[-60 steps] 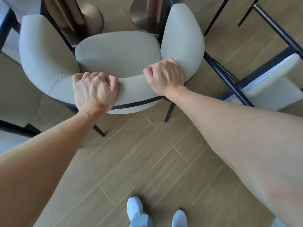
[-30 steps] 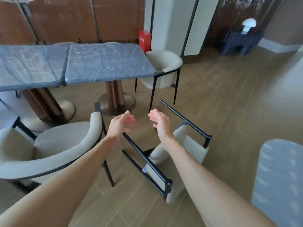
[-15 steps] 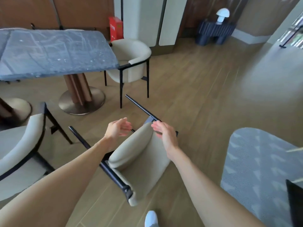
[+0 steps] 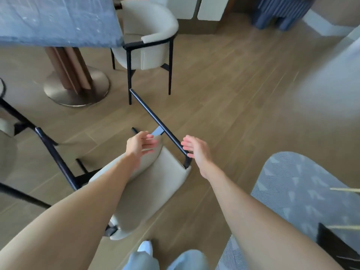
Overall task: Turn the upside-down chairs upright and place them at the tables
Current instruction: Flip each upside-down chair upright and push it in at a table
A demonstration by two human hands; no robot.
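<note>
Overturned chair (image 4: 155, 184) at lower centre on the floor, legs up; left hand (image 4: 139, 146) and right hand (image 4: 196, 151) spread, apart, gripping nothing. Likely bulky, stiff; best taken by the black leg (image 4: 155, 119) and padded seat edge

Bare floor (image 4: 233, 94) right of the overturned chair (image 4: 155, 182); upright chair (image 4: 150, 36) and table pedestal (image 4: 76, 75) beyond.
</note>
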